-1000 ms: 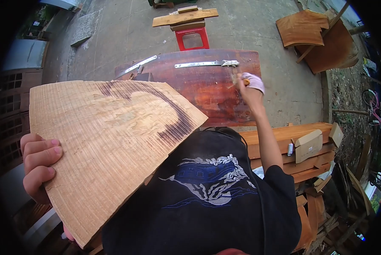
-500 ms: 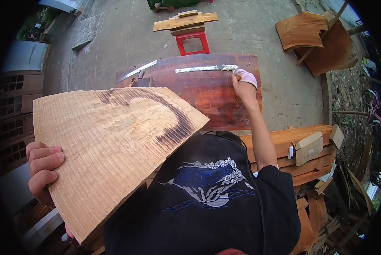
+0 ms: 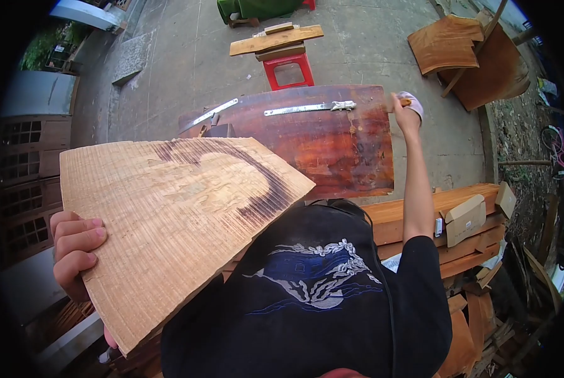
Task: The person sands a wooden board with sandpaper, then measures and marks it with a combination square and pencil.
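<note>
A large pale board (image 3: 181, 220) with a dark curved stain leans across the left side, in front of my body. My left hand (image 3: 77, 252) grips its left edge, fingers bent over the face. My right hand (image 3: 410, 110), partly covered by a light pink glove, is stretched past the right edge of the reddish wooden table (image 3: 332, 151); its fingers close round a small brown wooden piece. A saw blade with a wrapped end (image 3: 307, 108) lies on the table, left of that hand. Another metal strip (image 3: 212, 113) rests at the table's far left.
Beyond the table stands a red stool (image 3: 288, 70) bearing planks (image 3: 275, 41). Large wooden slabs (image 3: 445, 47) lean at the upper right. A stack of timber (image 3: 420, 211) with cardboard pieces (image 3: 466, 220) lies at the right, with scrap wood below it.
My right hand has moved right, away from the wrapped end of the saw blade and off the table's edge. The view has shifted slightly, with the board still in my left hand.
</note>
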Motion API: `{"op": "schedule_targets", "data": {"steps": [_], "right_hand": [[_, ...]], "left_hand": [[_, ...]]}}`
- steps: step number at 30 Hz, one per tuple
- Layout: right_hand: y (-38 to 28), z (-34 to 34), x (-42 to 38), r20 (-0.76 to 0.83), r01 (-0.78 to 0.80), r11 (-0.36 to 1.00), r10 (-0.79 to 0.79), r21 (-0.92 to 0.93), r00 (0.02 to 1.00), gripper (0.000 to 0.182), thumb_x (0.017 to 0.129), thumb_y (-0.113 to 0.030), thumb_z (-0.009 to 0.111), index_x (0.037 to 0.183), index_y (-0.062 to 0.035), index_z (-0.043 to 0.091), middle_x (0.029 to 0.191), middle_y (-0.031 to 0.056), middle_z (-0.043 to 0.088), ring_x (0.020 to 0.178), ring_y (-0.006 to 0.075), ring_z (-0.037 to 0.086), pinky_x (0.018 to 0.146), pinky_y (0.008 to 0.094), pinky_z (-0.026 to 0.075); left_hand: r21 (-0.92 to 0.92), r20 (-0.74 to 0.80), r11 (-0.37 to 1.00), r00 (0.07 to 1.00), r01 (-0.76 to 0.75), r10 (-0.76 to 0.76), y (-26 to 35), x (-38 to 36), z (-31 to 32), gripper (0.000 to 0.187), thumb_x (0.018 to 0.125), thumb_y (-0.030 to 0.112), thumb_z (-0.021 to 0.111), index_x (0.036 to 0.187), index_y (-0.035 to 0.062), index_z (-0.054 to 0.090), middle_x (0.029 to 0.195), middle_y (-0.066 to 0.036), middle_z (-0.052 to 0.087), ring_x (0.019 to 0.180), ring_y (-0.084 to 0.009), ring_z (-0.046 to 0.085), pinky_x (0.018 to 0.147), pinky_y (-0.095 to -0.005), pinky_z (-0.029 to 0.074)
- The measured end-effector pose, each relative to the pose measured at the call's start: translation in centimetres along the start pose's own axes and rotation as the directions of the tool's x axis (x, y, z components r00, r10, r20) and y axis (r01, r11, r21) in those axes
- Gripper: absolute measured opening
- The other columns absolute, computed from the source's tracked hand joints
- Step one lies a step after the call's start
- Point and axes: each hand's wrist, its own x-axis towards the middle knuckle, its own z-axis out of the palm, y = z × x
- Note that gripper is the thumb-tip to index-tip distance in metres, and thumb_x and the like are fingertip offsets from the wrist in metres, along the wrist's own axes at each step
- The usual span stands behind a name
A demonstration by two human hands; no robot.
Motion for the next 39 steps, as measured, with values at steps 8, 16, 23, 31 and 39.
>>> {"op": "schedule_targets", "data": {"steps": [8,16,23,31,39], "right_hand": [[-2.9,-0.3,2.3,0.089,0.069,0.968,-0.049,-0.242,0.995,0.03,0.096,-0.036,0.073,0.097,-0.0066,0.076,0.086,0.0161,0.076,0.075,0.0345,0.07,0.071,0.0433,0.054],[-1.8,0.6,1.7,0.202,0.071,0.947,-0.007,-0.312,0.979,0.033,0.096,-0.04,0.072,0.099,-0.0069,0.075,0.09,0.0169,0.076,0.082,0.0391,0.074,0.076,0.0491,0.056],[-3.2,-5.0,-4.3,0.348,0.104,0.91,0.045,-0.4,0.936,0.035,0.095,-0.038,0.073,0.102,-0.0041,0.075,0.089,0.0172,0.077,0.083,0.0344,0.075,0.076,0.0468,0.057],[-0.7,-6.5,-9.1,-0.002,-0.131,0.949,0.137,-0.287,0.991,0.028,0.092,-0.029,0.073,0.087,-0.0018,0.069,0.072,0.0124,0.068,0.062,0.0263,0.062,0.064,0.0393,0.051],[-0.7,-8.5,-11.2,0.074,-0.064,0.885,0.11,-0.46,0.991,0.035,0.09,-0.038,0.078,0.095,-0.0036,0.075,0.084,0.0153,0.075,0.076,0.0355,0.072,0.073,0.0438,0.056]], "left_hand": [[-0.045,-0.022,0.999,1.0,-0.009,0.008,-0.9,0.2,0.2,0.101,0.079,0.106,0.029,0.094,0.0074,0.047,0.077,-0.013,0.063,0.064,-0.0238,0.058,0.072,-0.0451,0.043],[-0.067,-0.015,0.997,0.999,-0.048,0.047,-0.8,1.0,0.6,0.099,0.083,0.103,0.03,0.096,0.0065,0.049,0.079,-0.014,0.065,0.065,-0.0239,0.06,0.074,-0.0449,0.044],[-0.086,0.031,0.993,0.996,-0.082,0.085,-0.7,2.4,0.7,0.096,0.088,0.099,0.028,0.1,0.0057,0.049,0.081,-0.015,0.066,0.067,-0.0255,0.061,0.073,-0.0454,0.045],[-0.144,-0.11,0.986,0.991,-0.088,0.072,-0.2,2.6,4.7,0.092,0.091,0.096,0.027,0.1,0.0063,0.049,0.084,-0.016,0.067,0.069,-0.0267,0.064,0.073,-0.0464,0.046],[-0.188,-0.218,0.975,0.973,-0.116,0.074,-0.4,0.9,7.4,0.094,0.089,0.097,0.029,0.096,0.0054,0.049,0.078,-0.015,0.067,0.065,-0.0266,0.063,0.069,-0.0441,0.046]]}}
